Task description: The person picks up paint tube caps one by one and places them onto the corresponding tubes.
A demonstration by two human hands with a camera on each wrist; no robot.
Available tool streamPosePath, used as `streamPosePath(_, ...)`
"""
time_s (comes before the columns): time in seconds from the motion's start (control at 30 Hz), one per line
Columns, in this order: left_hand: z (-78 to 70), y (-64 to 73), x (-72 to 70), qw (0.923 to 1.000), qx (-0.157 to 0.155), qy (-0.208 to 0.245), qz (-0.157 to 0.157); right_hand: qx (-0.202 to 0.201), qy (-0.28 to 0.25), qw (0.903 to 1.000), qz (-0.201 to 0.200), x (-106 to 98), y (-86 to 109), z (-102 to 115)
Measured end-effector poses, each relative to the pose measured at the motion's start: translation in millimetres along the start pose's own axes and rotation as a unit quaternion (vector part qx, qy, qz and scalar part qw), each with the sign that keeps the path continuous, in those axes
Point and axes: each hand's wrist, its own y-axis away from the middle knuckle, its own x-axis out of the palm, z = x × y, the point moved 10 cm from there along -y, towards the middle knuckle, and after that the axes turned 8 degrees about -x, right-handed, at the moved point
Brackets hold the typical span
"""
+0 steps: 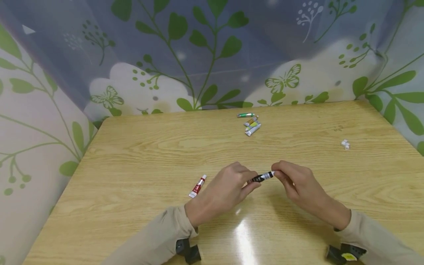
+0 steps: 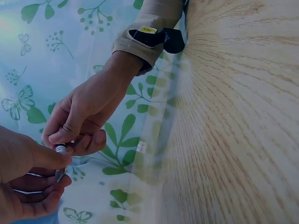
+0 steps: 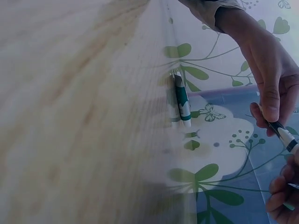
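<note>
A small black paint tube [image 1: 261, 177] with a silver band is held between the two hands above the table. My left hand [image 1: 228, 186] pinches its flat end between thumb and fingers. At the other end, my right hand [image 1: 303, 186] pinches the cap with thumb and forefinger, covering most of it. In the left wrist view, both hands meet at the tube [image 2: 60, 149], partly hidden by fingers. Beside the left wrist, a red paint tube [image 1: 197, 186] lies on the table, its white cap pointing away.
Toward the back of the wooden table [image 1: 149, 154] lie a green tube [image 1: 245, 115], a brown tube [image 1: 250, 121] and a yellow-and-silver group of tubes [image 1: 253, 128]. Several small white caps [image 1: 345, 144] sit at the right. A patterned curtain [image 1: 212, 81] borders the table's back and sides.
</note>
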Motion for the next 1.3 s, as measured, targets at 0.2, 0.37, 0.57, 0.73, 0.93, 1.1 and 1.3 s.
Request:
streamPosePath(0.2, 1.3, 0.5, 2.0, 0.9999, -0.008, -0.007, 0.004, 0.024, -0.015, 0.9995, 0.018, 4, 1.0, -4)
streamPosePath(0.37, 2.2, 0.6, 3.7, 0.9997, -0.010, -0.019, 0.011, 0.041, -0.032, 0.9979, 0.039, 8, 2.2, -8)
streamPosePath(0.57, 2.6, 0.6, 6.0, 0.9990, -0.014, -0.035, 0.022, 0.047, -0.036, 0.9974, 0.042, 9, 2.6, -9)
streamPosePath(0.73, 3.1, -0.2, 10.0, 0.9979, -0.018, -0.050, 0.037, 0.042, -0.045, 0.9970, 0.047, 11, 2.7, -8)
streamPosePath(0.93, 3.4, -0.9, 14.6, 0.9969, -0.023, -0.050, 0.055, 0.029, -0.050, 0.9972, 0.047, 12, 2.9, -7)
streamPosePath(1.1, 3.6, -1.0, 17.7, 0.9969, -0.024, -0.044, 0.061, 0.036, -0.065, 0.9954, 0.059, 15, 3.3, -8)
streamPosePath(1.3, 6.5, 0.0, 17.9, 0.9967, -0.032, -0.055, 0.050, 0.085, -0.069, 0.9895, 0.094, 16, 6.7, -25)
